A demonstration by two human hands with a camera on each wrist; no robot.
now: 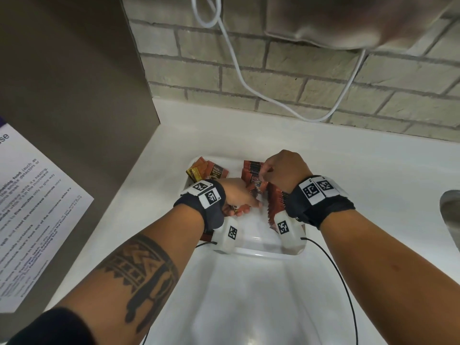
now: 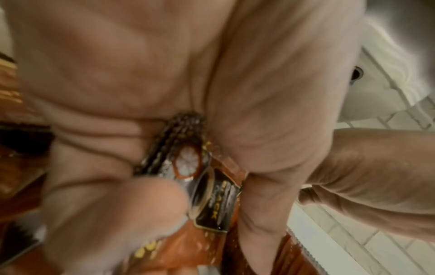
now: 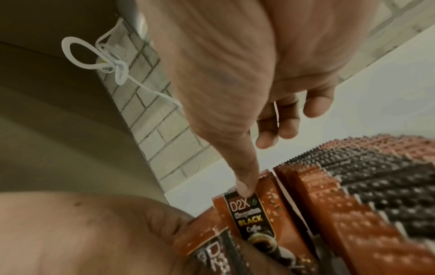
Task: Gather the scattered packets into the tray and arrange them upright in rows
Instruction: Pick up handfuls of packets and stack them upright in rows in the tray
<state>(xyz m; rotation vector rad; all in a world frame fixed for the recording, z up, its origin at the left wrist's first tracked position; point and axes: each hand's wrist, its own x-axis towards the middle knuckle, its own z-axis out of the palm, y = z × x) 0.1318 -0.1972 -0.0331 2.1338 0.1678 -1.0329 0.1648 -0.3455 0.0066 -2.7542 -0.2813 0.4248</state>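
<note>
A white tray (image 1: 251, 252) sits on the white counter and holds orange and brown coffee packets. My left hand (image 1: 237, 197) is inside the tray, its fingers curled round a small bundle of packets (image 2: 188, 161). My right hand (image 1: 281, 170) hovers over the tray's right side. Its thumb (image 3: 244, 188) tip presses the top of one upright packet (image 3: 252, 217); its other fingers (image 3: 282, 130) hang loosely curled behind, clear of the packet. A long row of upright packets (image 3: 348, 201) runs along the tray's right side (image 1: 276, 202). A few loose packets (image 1: 209, 170) lie at the back left.
A grey cabinet side (image 1: 74, 95) with a printed notice (image 1: 32, 200) stands close on the left. A brick wall (image 1: 311, 78) with a hanging white cable (image 1: 249, 85) is behind. A metal sink edge (image 1: 450, 212) shows at the far right. Black wrist cables trail over the counter (image 1: 373, 175).
</note>
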